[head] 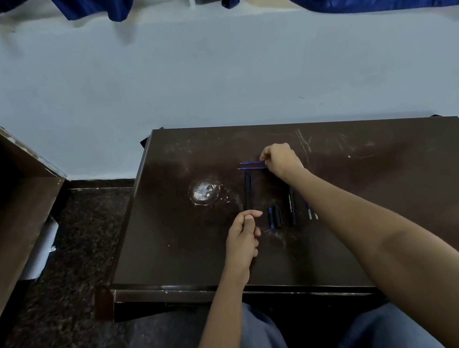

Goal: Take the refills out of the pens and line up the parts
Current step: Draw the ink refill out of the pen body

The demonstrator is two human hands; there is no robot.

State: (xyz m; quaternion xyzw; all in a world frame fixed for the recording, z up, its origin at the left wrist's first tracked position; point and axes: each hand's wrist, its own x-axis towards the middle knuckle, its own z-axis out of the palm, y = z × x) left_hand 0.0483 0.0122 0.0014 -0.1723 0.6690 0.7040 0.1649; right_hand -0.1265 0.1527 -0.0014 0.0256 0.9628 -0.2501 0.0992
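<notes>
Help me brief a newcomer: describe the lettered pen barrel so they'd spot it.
On the dark brown table, look right of the white worn patch. Among the parts there, the pen barrel is the only long black piece with white lettering.

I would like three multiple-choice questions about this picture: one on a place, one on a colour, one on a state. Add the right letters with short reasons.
1. Where on the table is the white worn spot?
A. left of the pen parts
B. right of them
C. under the right forearm

2. What colour are the thin refills at the right hand?
A. red
B. blue
C. green

3. What is the right hand doing?
A. lying flat and open
B. pinching the refills
C. hanging below the table

Answers:
1 A: the spot lies left of every part.
2 B: both thin rods look blue.
3 B: its fingers close on the refills' ends.
</notes>
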